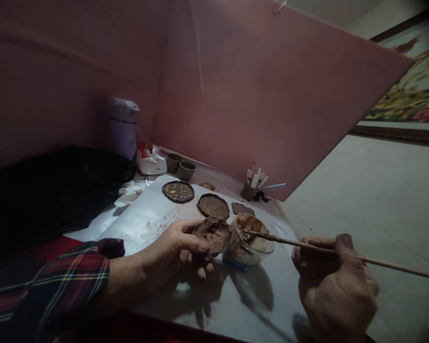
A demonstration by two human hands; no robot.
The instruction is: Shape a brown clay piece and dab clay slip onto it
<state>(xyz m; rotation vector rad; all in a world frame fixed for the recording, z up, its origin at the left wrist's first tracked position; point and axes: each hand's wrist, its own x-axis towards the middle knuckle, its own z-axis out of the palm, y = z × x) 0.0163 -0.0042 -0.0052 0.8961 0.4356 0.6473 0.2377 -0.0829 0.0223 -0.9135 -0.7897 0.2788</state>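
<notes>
My left hand [171, 255] holds a brown clay piece [212, 233] just above the white sheet [146, 219]. My right hand [334, 281] grips a long thin wooden stick [379, 262]. The stick's tip reaches into a small clear bowl [248, 240] smeared with brown paste, which stands right beside the clay piece. Behind the bowl lie a round brown disc [213, 206], a dark disc with yellow dots [178, 191] and a small flat brown scrap [243, 208].
Pink partition boards [236, 95] wall the back and right. Two small green cups [180, 166], a white tissue pack [152, 162], a lilac container [123, 126], a cup of tools [252, 186] and a black bag [57, 190] sit around the sheet.
</notes>
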